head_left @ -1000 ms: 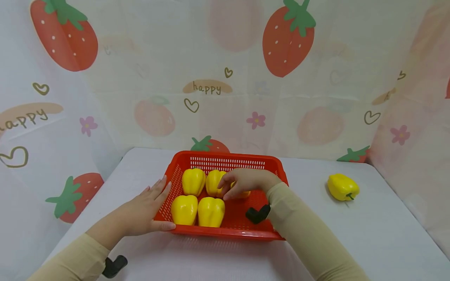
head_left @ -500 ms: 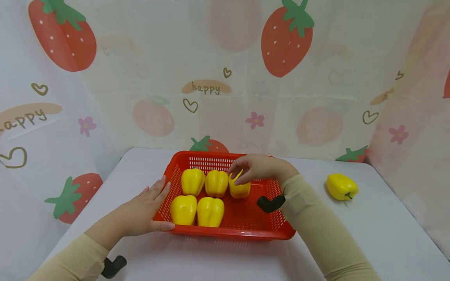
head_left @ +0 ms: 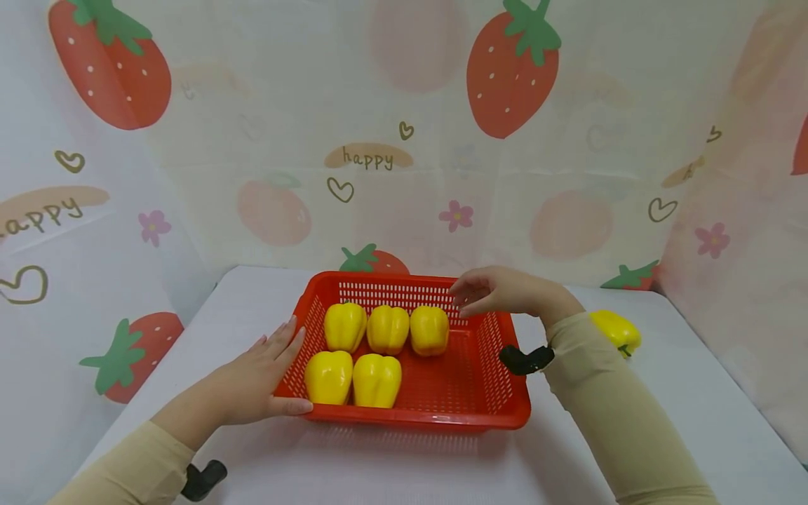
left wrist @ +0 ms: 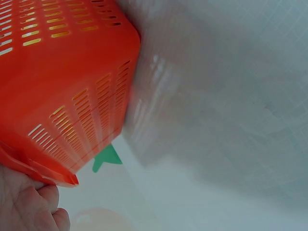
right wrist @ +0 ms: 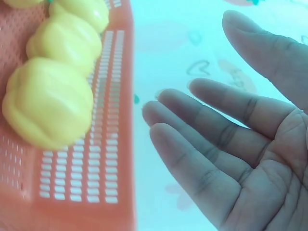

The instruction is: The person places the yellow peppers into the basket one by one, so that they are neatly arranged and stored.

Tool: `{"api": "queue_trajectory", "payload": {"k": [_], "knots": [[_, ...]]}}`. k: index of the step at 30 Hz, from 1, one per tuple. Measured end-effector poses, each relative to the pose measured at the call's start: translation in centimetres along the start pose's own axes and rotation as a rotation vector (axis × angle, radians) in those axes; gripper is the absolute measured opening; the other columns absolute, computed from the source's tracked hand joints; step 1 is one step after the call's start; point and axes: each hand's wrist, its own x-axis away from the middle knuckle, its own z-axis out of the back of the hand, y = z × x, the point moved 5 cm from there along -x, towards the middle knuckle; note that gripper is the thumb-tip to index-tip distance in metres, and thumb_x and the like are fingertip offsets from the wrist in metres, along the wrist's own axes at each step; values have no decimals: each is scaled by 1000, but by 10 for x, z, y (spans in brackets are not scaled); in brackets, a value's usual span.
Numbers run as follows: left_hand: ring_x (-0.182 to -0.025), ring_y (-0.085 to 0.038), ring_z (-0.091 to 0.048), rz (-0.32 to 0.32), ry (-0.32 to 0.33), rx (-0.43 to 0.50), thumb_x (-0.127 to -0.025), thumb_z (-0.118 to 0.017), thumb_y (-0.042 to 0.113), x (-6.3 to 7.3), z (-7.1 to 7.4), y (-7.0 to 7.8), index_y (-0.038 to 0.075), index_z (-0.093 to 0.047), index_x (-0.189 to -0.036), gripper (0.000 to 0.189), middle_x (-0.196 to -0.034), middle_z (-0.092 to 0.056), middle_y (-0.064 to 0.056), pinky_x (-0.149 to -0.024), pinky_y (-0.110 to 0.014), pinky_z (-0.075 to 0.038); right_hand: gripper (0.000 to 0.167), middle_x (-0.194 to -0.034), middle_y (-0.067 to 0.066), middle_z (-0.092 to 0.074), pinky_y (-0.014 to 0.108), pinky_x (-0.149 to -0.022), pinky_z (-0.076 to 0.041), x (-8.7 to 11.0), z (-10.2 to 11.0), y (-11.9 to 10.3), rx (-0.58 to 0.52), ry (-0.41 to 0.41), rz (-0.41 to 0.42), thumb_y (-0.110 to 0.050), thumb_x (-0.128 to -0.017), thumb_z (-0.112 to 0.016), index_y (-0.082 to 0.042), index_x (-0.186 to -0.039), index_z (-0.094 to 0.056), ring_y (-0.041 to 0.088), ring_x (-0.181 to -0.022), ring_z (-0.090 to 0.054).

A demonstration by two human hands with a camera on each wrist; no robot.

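A red plastic basket (head_left: 442,420) with slotted walls stands on the white table in the head view. Inside it several yellow bell peppers are set in two rows, three at the back, ending in the rightmost pepper (head_left: 430,331), and two in front, such as the front-left pepper (head_left: 328,377). My left hand (head_left: 252,379) rests on the basket's left rim, fingers extended and thumb along the front edge. Over the back right of the basket, my right hand (head_left: 505,289) is raised with nothing in it; the right wrist view shows its fingers spread apart from the peppers.
Another yellow bell pepper (head_left: 615,330) lies on the table (head_left: 682,393) right of the basket, partly hidden by the right sleeve. A strawberry-print curtain (head_left: 379,210) encloses the table at the back and sides.
My right hand has drawn away from the back-row peppers, moving up and to the right, uncovering the rightmost one, which stays in the basket. The left hand keeps its place.
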Motion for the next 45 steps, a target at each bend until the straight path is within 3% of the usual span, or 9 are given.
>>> {"api": "queue_trajectory", "payload": {"k": [8,17,24,38,40,41,45], "knots": [[-138,-33,-12,-7,5,-6,-65,-47,80,0,-1,-1,5,-15,-146,115,-153,-7,-15,-108,-52,-16,38,-110,6,-62,39,-90,-47,31,27,23,-14,107,0,-26,-84,-67,-12,-118,-56,19,-103,-57],[-138,-33,-12,-4,4,-15,-65,-47,80,0,-1,-1,6,-15,-146,115,-153,-7,-15,-108,-53,-16,40,-108,6,-63,42,-88,-49,69,48,56,49,265,-46,-31,-86,-64,-10,-119,-55,21,-99,-60],[-138,-33,-13,-2,1,-4,-65,-48,80,1,1,1,5,-16,-146,115,-152,-8,-15,-108,-53,-17,46,-111,10,-62,43,-89,-47,94,57,82,113,344,-119,-39,-86,-62,-9,-120,-55,24,-102,-58],[-138,-33,-12,1,0,2,-65,-48,80,2,2,4,5,-15,-146,115,-152,-7,-15,-108,-53,-17,52,-117,21,-57,46,-91,-43,147,69,138,184,468,-242,-37,-90,-56,1,-125,-49,36,-109,-53],[-138,-33,-12,5,-1,5,-65,-49,79,2,3,4,5,-15,-146,115,-152,-7,-15,-108,-53,-17,51,-115,22,-58,40,-89,-45,151,68,144,206,490,-243,-35,-90,-57,3,-124,-50,36,-107,-53],[-138,-33,-12,7,-3,7,-65,-49,79,2,3,4,5,-15,-146,115,-152,-7,-15,-108,-53,-17,50,-114,23,-58,35,-87,-47,154,67,146,213,502,-242,-34,-90,-58,4,-123,-50,30,-104,-56],[-138,-33,-12,8,-5,10,-65,-49,79,2,2,3,5,-15,-146,115,-152,-7,-15,-107,-54,-17,52,-115,25,-56,39,-87,-48,164,62,160,229,550,-273,-33,-90,-57,5,-123,-49,33,-105,-55]]}}
